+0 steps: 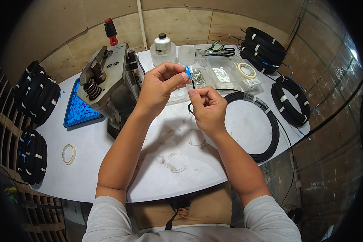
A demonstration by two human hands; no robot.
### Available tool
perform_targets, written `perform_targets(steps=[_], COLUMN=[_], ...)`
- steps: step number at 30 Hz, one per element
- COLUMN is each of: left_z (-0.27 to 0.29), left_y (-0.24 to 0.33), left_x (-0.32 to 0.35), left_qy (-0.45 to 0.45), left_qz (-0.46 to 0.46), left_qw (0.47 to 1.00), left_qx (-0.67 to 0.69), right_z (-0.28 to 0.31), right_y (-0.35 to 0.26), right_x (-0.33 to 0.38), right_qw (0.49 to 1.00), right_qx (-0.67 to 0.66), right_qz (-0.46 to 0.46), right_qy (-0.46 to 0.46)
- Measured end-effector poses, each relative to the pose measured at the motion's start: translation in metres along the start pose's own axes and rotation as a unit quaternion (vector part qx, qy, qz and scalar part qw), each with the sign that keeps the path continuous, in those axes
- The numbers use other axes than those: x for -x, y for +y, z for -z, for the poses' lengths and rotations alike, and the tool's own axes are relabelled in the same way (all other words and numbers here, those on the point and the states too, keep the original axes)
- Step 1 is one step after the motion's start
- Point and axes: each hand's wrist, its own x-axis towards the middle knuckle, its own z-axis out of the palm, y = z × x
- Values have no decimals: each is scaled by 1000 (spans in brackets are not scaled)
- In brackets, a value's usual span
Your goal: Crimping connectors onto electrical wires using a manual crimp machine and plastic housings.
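Above the middle of the white table, my left hand is closed, its thumb and fingertips pinching a small blue connector. Just to the right and a little nearer, my right hand is closed on a thin black cable. The cable's upper end meets the blue connector; whether it is seated inside is too small to tell. Behind my right hand the cable seems to run to a large coil of black cable on the table. Beyond both hands lies a clear compartment box with small metal parts.
A metal press with a red-black handle stands left, by a blue tray of blue pieces. Cable coils flank the table. A tape roll lies front left. At the back are a bottle and green-handled pliers.
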Motion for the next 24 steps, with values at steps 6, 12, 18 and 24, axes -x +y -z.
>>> perform_targets(steps=[6, 12, 18, 24], left_z=[2, 0, 1, 1], left_y=[0, 0, 0, 0], left_x=[0, 0, 0, -1], left_qy=[-4, 4, 8, 14], left_qz=[-3, -9, -9, -11], left_qw=[1000, 1000, 1000, 1000], left_qx=[3, -4, -3, -5], right_z=[0, 0, 0, 0], right_y=[1, 2, 1, -2], right_x=[0, 0, 0, -1], right_qw=[1000, 1000, 1000, 999], right_qx=[5, 1, 7, -30], right_qz=[-3, -1, -8, -29], right_qy=[1, 3, -1, -17])
